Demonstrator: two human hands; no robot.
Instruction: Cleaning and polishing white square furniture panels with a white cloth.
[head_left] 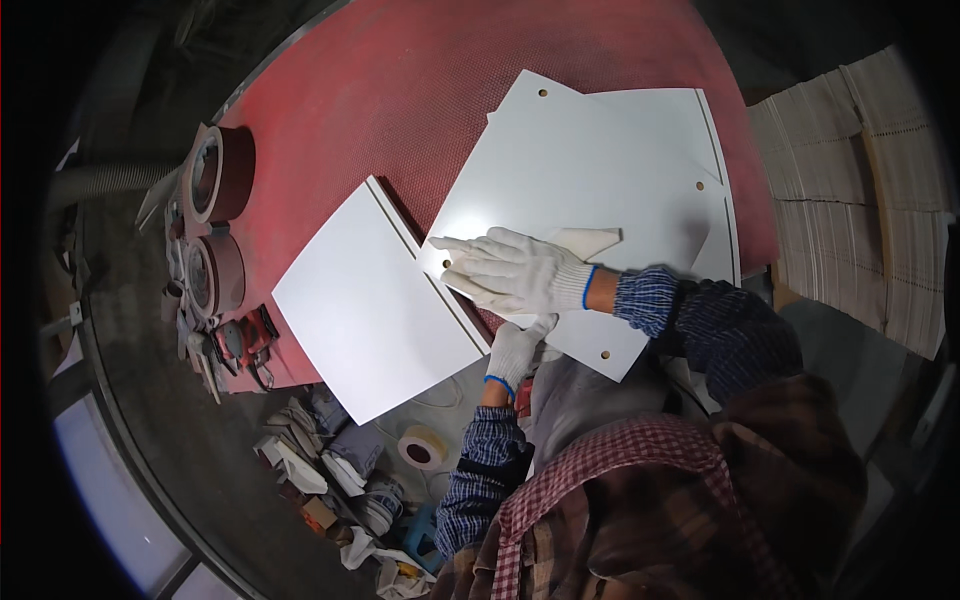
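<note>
My right hand [520, 272], in a white knit glove with a blue cuff edge, lies flat with its fingers stretched out leftward on a large white panel [620, 150]. Round holes show near this panel's corners. My left hand [513, 356], gloved alike, is at the panel's near edge below the right hand. Its thumb shows at that edge, while the other fingers are mostly hidden; it appears to grip the panel. A small cream piece [590, 241] lies just beyond the right hand. Left of both hands rests another white panel [370, 310], with a groove along its right edge.
A red, textured tabletop [350, 110] carries the panels. Two brown tape-like rolls [222, 175] and a red power tool [243, 338] sit along its left side. Stacked boards [850, 190] stand on the right. Below the table are a tape roll [422, 447] and assorted scraps [350, 470].
</note>
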